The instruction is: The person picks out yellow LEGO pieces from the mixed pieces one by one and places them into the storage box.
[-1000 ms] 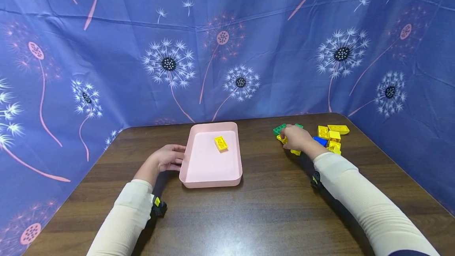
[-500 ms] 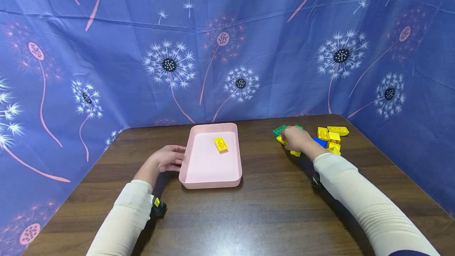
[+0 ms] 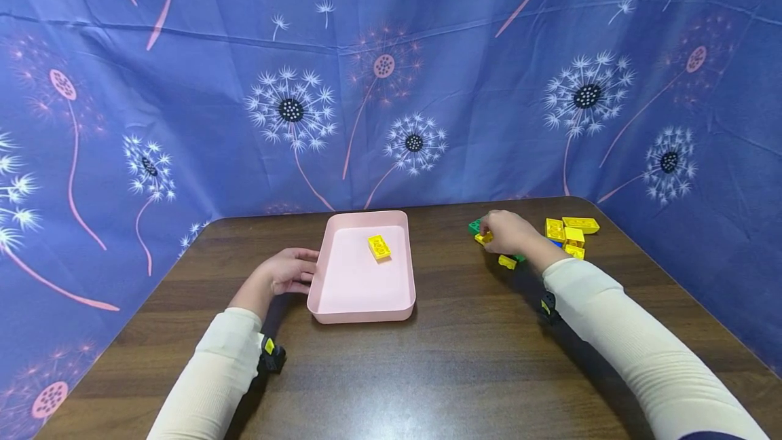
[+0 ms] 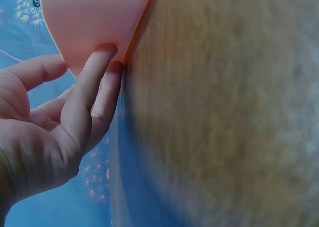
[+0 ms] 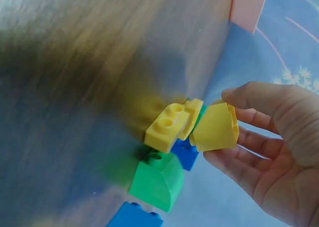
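My left hand (image 3: pixel 286 271) rests its nearly straight fingers against the outer left wall of a pink tray (image 3: pixel 357 287). In the left wrist view, fingertips touch the side of that tray (image 4: pixel 94 23). One yellow toy brick (image 3: pixel 379 247) lies inside it. My right hand (image 3: pixel 510 231) is over the loose bricks at the right of the table. The right wrist view shows its thumb and fingers pinching a yellow brick (image 5: pixel 215 128). Close by are a studded yellow brick (image 5: pixel 164 130), a curved green brick (image 5: pixel 158 179) and a blue brick (image 5: pixel 134 217).
Several yellow bricks (image 3: pixel 574 235) are clustered near the table's back right corner. A small yellow brick (image 3: pixel 507 262) lies just below my right hand, and part of a green brick (image 3: pixel 474 226) shows behind it. A blue dandelion-patterned cloth (image 3: pixel 464 87) hangs behind the brown table (image 3: pixel 391 372).
My right hand has lifted and shifted slightly, now covering more of the blue brick, while a bit of green shows below it. The left hand and tray stay put.
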Action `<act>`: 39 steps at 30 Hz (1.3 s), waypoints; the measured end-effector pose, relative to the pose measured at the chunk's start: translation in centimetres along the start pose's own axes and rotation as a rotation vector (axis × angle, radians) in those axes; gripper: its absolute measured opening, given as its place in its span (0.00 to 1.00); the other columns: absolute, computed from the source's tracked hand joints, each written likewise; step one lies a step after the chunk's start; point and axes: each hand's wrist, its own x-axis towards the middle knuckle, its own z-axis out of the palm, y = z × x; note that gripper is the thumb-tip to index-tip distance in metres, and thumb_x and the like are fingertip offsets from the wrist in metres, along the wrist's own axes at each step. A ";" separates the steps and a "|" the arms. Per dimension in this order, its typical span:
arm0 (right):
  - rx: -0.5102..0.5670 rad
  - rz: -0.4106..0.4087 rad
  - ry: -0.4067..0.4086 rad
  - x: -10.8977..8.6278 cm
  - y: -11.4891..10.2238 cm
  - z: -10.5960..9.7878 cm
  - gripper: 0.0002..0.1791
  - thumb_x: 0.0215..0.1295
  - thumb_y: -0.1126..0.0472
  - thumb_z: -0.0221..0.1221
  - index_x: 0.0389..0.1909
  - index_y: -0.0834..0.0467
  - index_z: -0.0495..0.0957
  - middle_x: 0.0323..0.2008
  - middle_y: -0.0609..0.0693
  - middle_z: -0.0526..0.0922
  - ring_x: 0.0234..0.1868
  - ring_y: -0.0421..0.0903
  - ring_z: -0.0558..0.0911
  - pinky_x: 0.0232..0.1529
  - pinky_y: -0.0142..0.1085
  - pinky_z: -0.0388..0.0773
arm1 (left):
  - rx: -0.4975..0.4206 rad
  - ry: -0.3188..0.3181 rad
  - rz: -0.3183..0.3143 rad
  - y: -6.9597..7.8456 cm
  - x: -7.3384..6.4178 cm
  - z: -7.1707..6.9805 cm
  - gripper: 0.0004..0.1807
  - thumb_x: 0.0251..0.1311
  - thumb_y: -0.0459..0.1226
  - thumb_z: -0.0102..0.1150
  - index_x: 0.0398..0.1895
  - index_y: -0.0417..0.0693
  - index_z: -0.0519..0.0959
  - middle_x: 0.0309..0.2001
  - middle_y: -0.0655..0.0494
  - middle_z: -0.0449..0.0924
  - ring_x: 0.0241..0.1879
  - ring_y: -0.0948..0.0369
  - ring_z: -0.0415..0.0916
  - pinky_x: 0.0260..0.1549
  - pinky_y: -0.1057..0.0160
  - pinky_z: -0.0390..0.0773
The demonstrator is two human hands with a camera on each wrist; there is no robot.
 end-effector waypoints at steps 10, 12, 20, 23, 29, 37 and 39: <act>-0.001 -0.108 0.077 -0.1 -1.5 -0.5 0.10 0.53 0.65 0.69 0.35 0.62 0.81 0.36 0.53 0.79 0.34 0.49 0.77 0.35 0.45 0.77 | -0.004 -0.001 0.008 0.1 -0.1 -0.1 0.31 0.64 0.26 0.47 0.70 0.30 0.54 0.43 0.42 0.80 0.39 0.55 0.81 0.39 0.52 0.82; 0.005 -0.126 0.083 -0.2 -2.0 -0.8 0.10 0.53 0.65 0.69 0.35 0.62 0.81 0.35 0.53 0.79 0.34 0.49 0.77 0.35 0.45 0.77 | -0.001 -0.001 0.009 0.1 -0.1 -0.1 0.31 0.65 0.26 0.47 0.70 0.30 0.54 0.44 0.42 0.79 0.40 0.55 0.81 0.39 0.52 0.82; 0.027 -0.181 0.106 -0.2 -3.5 -1.4 0.09 0.51 0.65 0.69 0.33 0.59 0.81 0.34 0.51 0.78 0.34 0.50 0.78 0.36 0.45 0.78 | 0.002 0.006 0.000 0.1 -0.1 0.0 0.31 0.64 0.27 0.48 0.70 0.31 0.55 0.46 0.40 0.79 0.40 0.55 0.81 0.40 0.51 0.82; 0.034 -0.207 0.134 -0.1 -4.0 -1.6 0.08 0.51 0.65 0.69 0.33 0.59 0.81 0.33 0.51 0.78 0.34 0.49 0.78 0.36 0.45 0.77 | -0.002 0.009 -0.005 0.1 -0.1 0.0 0.32 0.64 0.27 0.49 0.71 0.31 0.54 0.46 0.40 0.79 0.41 0.54 0.81 0.41 0.51 0.82; 0.040 -0.236 0.165 0.4 -4.9 -2.1 0.08 0.53 0.64 0.70 0.32 0.58 0.82 0.33 0.49 0.78 0.33 0.48 0.78 0.35 0.43 0.77 | -0.004 0.011 -0.010 0.0 -0.1 -0.1 0.32 0.64 0.27 0.49 0.71 0.31 0.54 0.46 0.40 0.79 0.41 0.54 0.81 0.41 0.51 0.82; 0.006 -0.269 0.154 1.2 -6.3 -3.3 0.07 0.52 0.63 0.70 0.31 0.58 0.81 0.32 0.49 0.78 0.33 0.47 0.76 0.36 0.43 0.76 | -0.005 -0.002 -0.005 0.0 0.0 -0.1 0.32 0.64 0.27 0.49 0.70 0.31 0.55 0.44 0.41 0.80 0.40 0.55 0.81 0.40 0.52 0.82; 0.002 -0.281 0.161 1.5 -7.0 -3.7 0.08 0.52 0.63 0.70 0.31 0.58 0.81 0.32 0.49 0.78 0.33 0.48 0.76 0.37 0.44 0.76 | -0.006 -0.002 -0.007 0.0 0.0 -0.1 0.32 0.64 0.27 0.49 0.71 0.31 0.55 0.45 0.41 0.80 0.40 0.55 0.81 0.40 0.52 0.82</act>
